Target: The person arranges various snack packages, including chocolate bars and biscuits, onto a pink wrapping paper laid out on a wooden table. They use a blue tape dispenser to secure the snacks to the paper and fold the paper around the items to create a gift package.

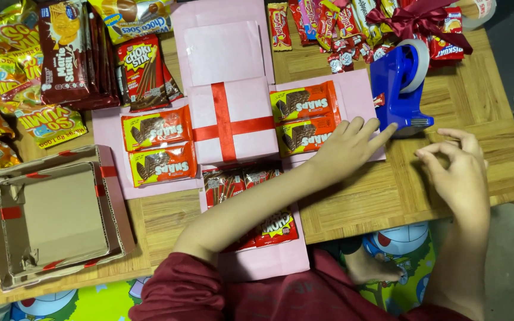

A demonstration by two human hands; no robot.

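**Hands at the tape dispenser, right side of the table**

Your dark red sleeve [209, 291] fills the bottom edge, nearest the camera, and is cut off by the frame; it hides the lower end of the pink sheet [269, 261] and part of the red snack packs [269, 229] on it.

Your left hand [349, 148] lies palm down on the right flap of pink paper, fingers straight and slightly spread, fingertips [388, 129] touching the base of the blue tape dispenser [397, 89]. It covers the corner of the yellow wafer packs [306, 116].

Your right hand [459, 169] sits just right of the dispenser, over the wooden table [477, 95]. Thumb and forefinger are pinched together. Whether tape is held between them is too small to tell.

Dispenser: stands upright on the table's right side. Long axis runs from far to near, with the tape roll [419, 62] at the far end and the cutter end pointing toward you.

Centre: small pink box with a red ribbon cross [230, 122]. Left: open cardboard box [55, 214], upper corner partly out of clear view. Snack bags [7, 77] at top left are cut off by the frame.
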